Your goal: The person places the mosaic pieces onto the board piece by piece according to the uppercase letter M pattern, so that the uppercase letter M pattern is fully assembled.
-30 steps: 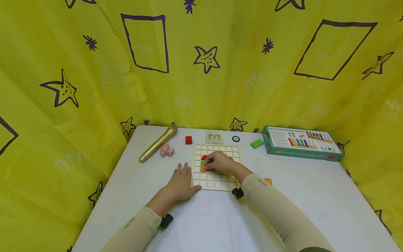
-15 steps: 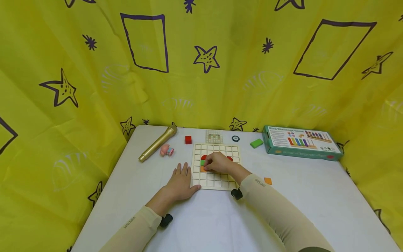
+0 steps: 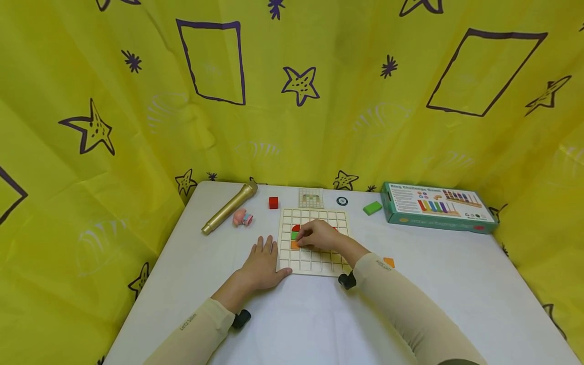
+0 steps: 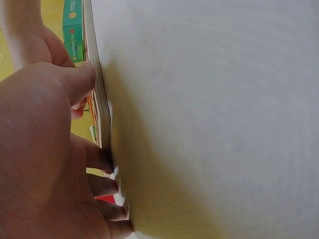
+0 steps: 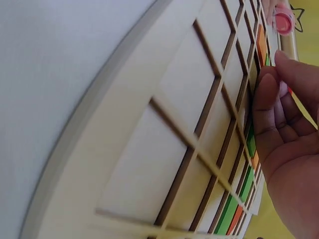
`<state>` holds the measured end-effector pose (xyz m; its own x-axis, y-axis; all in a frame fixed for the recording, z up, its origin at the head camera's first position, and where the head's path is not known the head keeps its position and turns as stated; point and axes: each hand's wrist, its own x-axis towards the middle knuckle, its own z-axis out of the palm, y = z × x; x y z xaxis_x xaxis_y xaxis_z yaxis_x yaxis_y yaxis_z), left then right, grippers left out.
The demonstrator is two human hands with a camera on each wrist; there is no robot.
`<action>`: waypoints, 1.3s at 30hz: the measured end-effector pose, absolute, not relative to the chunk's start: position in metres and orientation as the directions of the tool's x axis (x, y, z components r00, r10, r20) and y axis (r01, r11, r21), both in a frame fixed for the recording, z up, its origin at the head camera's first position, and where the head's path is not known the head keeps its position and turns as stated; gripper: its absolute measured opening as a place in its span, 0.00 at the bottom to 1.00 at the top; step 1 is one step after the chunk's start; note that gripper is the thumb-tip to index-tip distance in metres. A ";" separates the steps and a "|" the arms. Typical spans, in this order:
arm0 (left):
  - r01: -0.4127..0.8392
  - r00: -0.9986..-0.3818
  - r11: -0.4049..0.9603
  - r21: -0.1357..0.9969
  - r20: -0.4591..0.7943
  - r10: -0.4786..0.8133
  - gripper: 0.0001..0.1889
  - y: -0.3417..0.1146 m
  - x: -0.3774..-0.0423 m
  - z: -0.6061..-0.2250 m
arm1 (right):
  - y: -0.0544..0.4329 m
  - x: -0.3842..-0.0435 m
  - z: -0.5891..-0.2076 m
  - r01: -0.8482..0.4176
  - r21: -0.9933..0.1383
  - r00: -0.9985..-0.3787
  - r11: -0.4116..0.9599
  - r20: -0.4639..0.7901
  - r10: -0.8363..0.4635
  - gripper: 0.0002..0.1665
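A pale wooden grid board lies on the white table. My left hand rests beside its left edge with fingers spread, the thumb at the near left corner. In the left wrist view the thumb and a finger touch the board's edge. Over the board my right hand has curled fingers, tips at an orange tile in a left cell. Whether they pinch it is not clear. A green tile and a red curved piece sit above it. More green tiles show in the right wrist view.
Behind the board lies a pattern card. Around it are a red cube, a round black-rimmed disc, a green block and a game box. A gold microphone, pink figurine and loose orange tile lie farther out.
Little differs. My right hand stays at the orange tile with only slight shifts of the wrist and forearm. My left hand keeps its place by the board.
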<state>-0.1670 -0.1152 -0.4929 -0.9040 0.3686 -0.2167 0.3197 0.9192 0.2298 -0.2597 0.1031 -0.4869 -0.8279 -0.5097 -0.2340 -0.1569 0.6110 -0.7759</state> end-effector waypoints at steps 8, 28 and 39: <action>0.314 -0.907 0.919 0.239 -0.209 0.365 0.49 -0.114 -0.165 -0.490 | 0.118 -0.261 -0.483 -0.170 -0.771 -0.846 0.614 -0.205 -0.492 0.04; 0.311 -0.911 0.925 0.220 -0.207 0.355 0.50 -0.113 -0.166 -0.496 | 0.173 -0.257 -0.482 -0.127 -0.754 -0.890 0.645 -0.200 -0.409 0.05; 0.309 -0.910 0.925 0.220 -0.213 0.354 0.50 -0.113 -0.168 -0.498 | 0.202 -0.252 -0.482 -0.045 -0.782 -0.905 0.621 -0.231 -0.357 0.07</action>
